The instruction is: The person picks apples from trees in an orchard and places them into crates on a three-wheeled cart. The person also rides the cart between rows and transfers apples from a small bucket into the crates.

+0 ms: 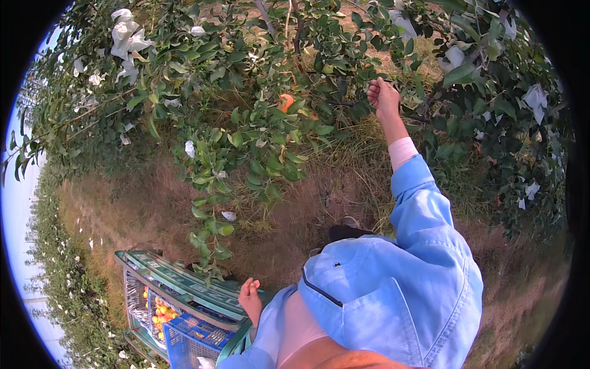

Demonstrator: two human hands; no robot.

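Observation:
My right hand [384, 96] reaches forward to the leafy branches of a fruit tree, fingers curled in at a twig or leaves; whether something is between them cannot be told. Down at the lower left, my left hand [250, 296] hangs beside a green metal cart [203, 290], thumb near the fingertips, its contents unclear. An orange-red fruit [286, 102] hangs among leaves left of my right hand. A green fruit [327, 68] shows behind the foliage. White paper or cloth-like bags [124, 34] are scattered on the branches.
A blue plastic crate [193, 334] stands at the cart, near yellow-red fruit [162, 313] in a lined compartment. A leafy branch [214, 226] droops over the cart's near edge. Dry grass and soil lie below. Another tree row [55, 258] runs along the far left.

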